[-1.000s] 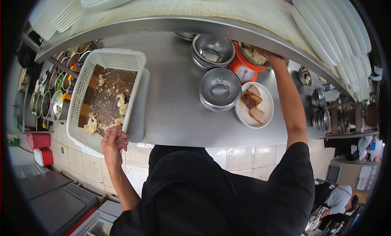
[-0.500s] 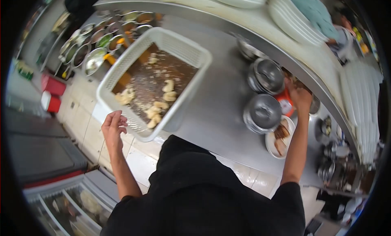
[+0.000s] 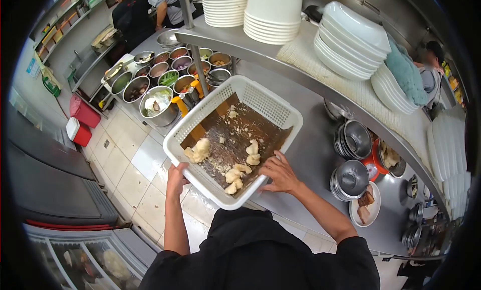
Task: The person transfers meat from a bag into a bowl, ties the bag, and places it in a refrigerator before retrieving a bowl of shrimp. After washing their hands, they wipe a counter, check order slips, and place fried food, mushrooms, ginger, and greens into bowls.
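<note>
A white perforated plastic basket sits in front of me, reaching past the near edge of the steel counter. Inside are several pale, lumpy cauliflower-like pieces and crumbs, scattered over a wet-looking brown bottom. At the basket's near-left corner, my left hand is closed on the rim, part of its fingers hidden behind the wall. My right hand holds the right-hand rim, fingertips curled over the top.
Metal bowls are stacked at right beside an orange scale and a white plate of meat pieces. Ingredient pots with orange-handled tools crowd the left. An overhead shelf carries stacked dishes. People stand at the back.
My right hand has left the orange scale area and taken hold of the basket's right rim. My left hand, previously free beside the basket, now grips its rim. The view has shifted.
</note>
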A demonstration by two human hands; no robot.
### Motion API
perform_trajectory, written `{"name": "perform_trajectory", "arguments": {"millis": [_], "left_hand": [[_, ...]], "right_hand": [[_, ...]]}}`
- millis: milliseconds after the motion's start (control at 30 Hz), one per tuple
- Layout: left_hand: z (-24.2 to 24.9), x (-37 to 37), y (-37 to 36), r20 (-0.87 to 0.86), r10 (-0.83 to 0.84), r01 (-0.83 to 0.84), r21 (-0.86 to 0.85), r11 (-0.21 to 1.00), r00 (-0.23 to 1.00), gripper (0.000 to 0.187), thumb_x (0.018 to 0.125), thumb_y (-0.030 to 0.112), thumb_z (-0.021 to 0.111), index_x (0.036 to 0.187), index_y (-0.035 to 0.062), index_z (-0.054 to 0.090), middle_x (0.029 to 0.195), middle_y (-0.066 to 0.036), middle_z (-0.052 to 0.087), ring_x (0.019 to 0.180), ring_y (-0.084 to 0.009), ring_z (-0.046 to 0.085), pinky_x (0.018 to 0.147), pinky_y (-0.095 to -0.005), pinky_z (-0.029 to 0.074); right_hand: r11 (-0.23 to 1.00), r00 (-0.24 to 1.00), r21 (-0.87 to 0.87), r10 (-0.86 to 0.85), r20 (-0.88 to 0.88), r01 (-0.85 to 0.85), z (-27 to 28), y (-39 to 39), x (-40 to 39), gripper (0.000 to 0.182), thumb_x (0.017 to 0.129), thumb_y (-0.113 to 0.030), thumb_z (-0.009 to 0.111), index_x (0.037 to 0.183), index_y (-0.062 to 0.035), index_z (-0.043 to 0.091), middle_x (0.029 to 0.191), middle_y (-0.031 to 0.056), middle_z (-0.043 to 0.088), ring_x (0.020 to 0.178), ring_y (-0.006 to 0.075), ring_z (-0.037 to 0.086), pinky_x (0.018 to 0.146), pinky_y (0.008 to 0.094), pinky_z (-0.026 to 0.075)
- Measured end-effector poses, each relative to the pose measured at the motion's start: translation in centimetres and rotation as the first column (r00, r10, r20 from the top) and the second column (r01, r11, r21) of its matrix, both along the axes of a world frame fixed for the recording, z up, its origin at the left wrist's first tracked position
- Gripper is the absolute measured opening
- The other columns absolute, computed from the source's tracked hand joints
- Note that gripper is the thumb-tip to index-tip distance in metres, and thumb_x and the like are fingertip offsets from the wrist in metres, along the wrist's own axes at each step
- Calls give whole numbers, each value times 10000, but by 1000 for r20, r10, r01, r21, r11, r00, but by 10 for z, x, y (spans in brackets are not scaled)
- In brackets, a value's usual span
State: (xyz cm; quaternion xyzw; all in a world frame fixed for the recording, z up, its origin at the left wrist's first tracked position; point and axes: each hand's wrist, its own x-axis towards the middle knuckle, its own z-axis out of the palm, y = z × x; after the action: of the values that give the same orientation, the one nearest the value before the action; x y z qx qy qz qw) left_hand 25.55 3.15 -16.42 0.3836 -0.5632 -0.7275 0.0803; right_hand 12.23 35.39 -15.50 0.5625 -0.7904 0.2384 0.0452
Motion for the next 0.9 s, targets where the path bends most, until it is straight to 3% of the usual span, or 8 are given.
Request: {"name": "perform_trajectory", "arguments": {"millis": [167,300,433,567,600,700,800,900], "left_hand": [[-18,4,-47,-25,109,-110,-357,927,994,176,664,80,529,764,-51,591,661,-108,575,534,-181,499,459,-306,372],[13,63,-99,-139,211,-243,-280,929,968,143,619,103,560,550,-21,574,573,-79,561,484,-165,490,492,-296,384],[59,161,-162,-74,314,-313,-450,836,947,203,630,206,591,708,18,603,847,-123,525,751,-209,530,619,-321,421],[262,158,-28,-554,562,-671,8,741,614,406,719,235,584,1059,24,519,921,-131,543,768,-218,547,696,-329,461],[266,167,-36,-680,267,-722,-569,393,682,389,775,239,556,1093,22,503,960,-134,546,810,-224,555,730,-323,470],[345,185,-87,-787,144,-681,-408,608,600,399,810,256,527,1123,11,485,998,-137,545,836,-216,561,728,-308,482],[434,181,-162,-832,-62,-616,-456,642,551,412,846,272,498,1153,0,466,1035,-140,544,861,-208,567,725,-293,495],[521,156,-238,-815,-281,-507,-546,667,508,426,881,289,468,1184,-10,448,1073,-143,543,887,-200,574,722,-278,507]], "right_hand": [[958,944,-277,-25,-330,-72,-3,-47,18,422,646,-477,626,515,-157,385,533,-11,376,503,149,431,467,297,304],[854,928,-479,11,-373,-202,66,-105,47,512,681,-559,621,507,-147,371,514,-16,326,456,126,386,426,273,268],[666,889,-632,105,-447,-396,147,-168,76,537,675,-568,632,504,-149,342,515,-19,289,455,122,359,425,265,257],[357,789,-711,154,-595,-605,238,-237,91,518,743,-586,513,521,-139,374,541,-21,350,462,119,375,406,270,254],[293,770,-720,110,-628,-629,266,-254,97,532,741,-605,493,517,-137,379,533,-18,348,462,131,385,406,283,270],[59,721,-720,-16,-693,-691,366,-289,104,653,678,-744,470,495,-118,448,490,19,411,439,166,432,430,335,328],[395,702,-692,-148,-697,-604,476,-277,99,803,376,-872,552,482,-76,567,502,63,520,462,216,511,453,362,378],[553,701,-568,44,-711,-610,553,-203,79,634,607,-700,628,528,-75,561,505,33,530,442,146,484,419,309,369]]}}
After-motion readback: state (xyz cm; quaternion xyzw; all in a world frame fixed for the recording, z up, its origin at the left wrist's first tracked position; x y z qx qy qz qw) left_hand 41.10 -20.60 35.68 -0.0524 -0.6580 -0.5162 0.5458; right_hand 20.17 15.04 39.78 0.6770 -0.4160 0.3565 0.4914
